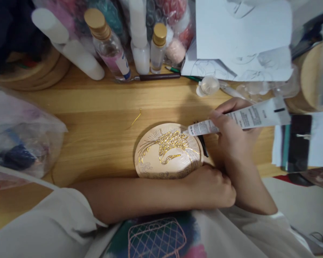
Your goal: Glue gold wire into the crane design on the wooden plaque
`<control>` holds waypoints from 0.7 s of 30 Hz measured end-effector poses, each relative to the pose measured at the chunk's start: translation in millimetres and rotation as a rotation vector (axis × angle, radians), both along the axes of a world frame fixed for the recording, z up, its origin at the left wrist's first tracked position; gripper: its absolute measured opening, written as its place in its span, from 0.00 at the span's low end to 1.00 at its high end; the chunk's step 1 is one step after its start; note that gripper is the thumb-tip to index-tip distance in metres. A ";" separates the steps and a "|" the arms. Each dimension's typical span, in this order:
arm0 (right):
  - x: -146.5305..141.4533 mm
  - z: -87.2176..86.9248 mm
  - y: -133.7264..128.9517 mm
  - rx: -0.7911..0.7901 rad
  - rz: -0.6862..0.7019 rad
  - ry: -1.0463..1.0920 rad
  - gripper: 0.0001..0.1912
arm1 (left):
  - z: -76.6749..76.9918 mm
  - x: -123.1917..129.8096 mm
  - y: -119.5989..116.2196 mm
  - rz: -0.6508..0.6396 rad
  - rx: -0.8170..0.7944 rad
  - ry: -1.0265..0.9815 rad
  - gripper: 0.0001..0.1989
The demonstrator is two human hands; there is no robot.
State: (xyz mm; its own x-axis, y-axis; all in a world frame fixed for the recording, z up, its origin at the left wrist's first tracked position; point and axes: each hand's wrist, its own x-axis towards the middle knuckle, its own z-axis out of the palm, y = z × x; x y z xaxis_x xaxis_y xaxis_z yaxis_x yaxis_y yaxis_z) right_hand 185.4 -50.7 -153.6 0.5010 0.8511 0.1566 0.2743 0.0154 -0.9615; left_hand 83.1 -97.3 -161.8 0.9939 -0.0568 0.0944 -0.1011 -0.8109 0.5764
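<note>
My right hand [233, 132] grips a white squeeze tube [254, 114] with printed text, its narrow nozzle pointing left. The nozzle tip is at the upper right of a pale disc-shaped board [150, 165], and I cannot tell whether it touches. On the board is a crane design [172, 143] in shiny gold lines, with thin dark drawn lines around it. My left hand [212, 188] is curled closed at the board's lower right edge, the forearm lying along the near side. Whatever its fingers hold is hidden.
A gold thread piece [136, 117] lies left of the board. Behind stand a pink-labelled bottle [111, 59], a small gold-capped bottle [158, 50] and white bottles. A dark-handled tool [158, 76], a small clear cup [209, 86] and drawing sheets [242, 36] lie along the back.
</note>
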 end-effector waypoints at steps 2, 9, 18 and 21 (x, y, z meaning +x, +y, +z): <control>-1.7 1.6 -0.3 -0.002 0.009 0.015 0.08 | 0.1 0.3 0.2 -0.003 -0.001 0.001 0.15; -1.9 1.1 -1.6 0.000 0.020 0.009 0.07 | 2.0 1.7 1.0 -0.020 -0.024 0.026 0.16; 0.5 -2.0 -3.6 0.006 -0.011 0.004 0.08 | -1.4 1.3 -0.3 0.010 -0.035 -0.007 0.14; 0.1 -1.5 -3.2 0.018 -0.017 -0.009 0.08 | -0.9 1.6 -0.3 0.020 -0.027 -0.016 0.13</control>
State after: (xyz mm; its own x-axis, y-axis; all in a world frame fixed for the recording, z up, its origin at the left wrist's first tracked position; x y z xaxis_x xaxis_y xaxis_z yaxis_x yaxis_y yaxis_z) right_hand 185.4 -53.9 -155.0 0.5138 0.8395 0.1765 0.2830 0.0283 -0.9587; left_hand 84.7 -97.7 -162.7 0.9932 -0.0339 0.1113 -0.0940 -0.7969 0.5968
